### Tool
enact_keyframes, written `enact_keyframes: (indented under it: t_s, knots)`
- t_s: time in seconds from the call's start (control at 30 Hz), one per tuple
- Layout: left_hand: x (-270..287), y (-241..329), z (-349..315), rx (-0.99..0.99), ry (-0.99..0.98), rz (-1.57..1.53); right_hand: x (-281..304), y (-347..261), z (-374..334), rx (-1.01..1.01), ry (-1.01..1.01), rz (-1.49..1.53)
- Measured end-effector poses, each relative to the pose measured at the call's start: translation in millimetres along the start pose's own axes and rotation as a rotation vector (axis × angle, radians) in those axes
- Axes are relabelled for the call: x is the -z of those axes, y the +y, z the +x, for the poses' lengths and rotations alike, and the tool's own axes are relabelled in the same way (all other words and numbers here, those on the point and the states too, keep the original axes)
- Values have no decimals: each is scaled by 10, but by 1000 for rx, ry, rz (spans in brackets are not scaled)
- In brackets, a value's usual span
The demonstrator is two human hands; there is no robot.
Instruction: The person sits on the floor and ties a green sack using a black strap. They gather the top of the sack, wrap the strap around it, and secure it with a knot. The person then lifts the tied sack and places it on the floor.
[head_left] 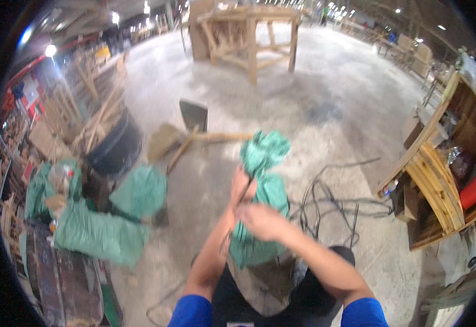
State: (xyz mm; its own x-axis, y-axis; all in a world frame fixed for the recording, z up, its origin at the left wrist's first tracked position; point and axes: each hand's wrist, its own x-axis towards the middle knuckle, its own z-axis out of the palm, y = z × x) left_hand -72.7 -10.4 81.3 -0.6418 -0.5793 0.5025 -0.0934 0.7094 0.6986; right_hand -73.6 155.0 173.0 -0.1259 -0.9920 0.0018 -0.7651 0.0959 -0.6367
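We look across a wide, pale grey concrete floor [352, 103] with darker stained patches. Ahead of us stands a light-brown wooden table frame [252, 49] on straight legs; to our right is an open brown wooden shelf unit [469, 106]. White lamps [51, 50] glow beneath a dim, high ceiling [82, 15].

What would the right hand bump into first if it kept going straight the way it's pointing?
Most likely the left wrist, which lies just to the left of the right hand in the picture. The hands are blurred and depth is unclear, so the two may already be touching.
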Motion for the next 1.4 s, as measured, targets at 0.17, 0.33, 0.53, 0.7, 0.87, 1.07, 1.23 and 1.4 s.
enact_keyframes:
  t_s: [0.17, 0.33, 0.53, 0.7, 0.87, 1.07, 1.23, 1.4]
  knots:
    - [-74, 154, 107, 260, -259, -27, -120, 5, -106, -24, 278, -203]
    - [-264, 177, -41, 147, -33, -284, -150, 96, -48, 13, 241, 164]
    - [-481, -35, -240, 218, -114, -425, 2, 107, -14, -104, -93, 594]
    - [-570, -239, -93, 222, -122, -795, 605, 617, -200, 35, -390, 775]
    - [-426, -231, -96, 103, -304, -335, 748, 1096, -237, -355, -56, 303]
    - [-251, 63, -9, 122, -396, -322, 548, 1175, 42, -284, 358, 654]
    - [-252, 144, -48, 239, -447, -610, 474, 1220, 172, -265, 225, 685]
    - [-320, 109, -112, -10, -313, -197, 451, 1114, 244, 85, 322, 168]
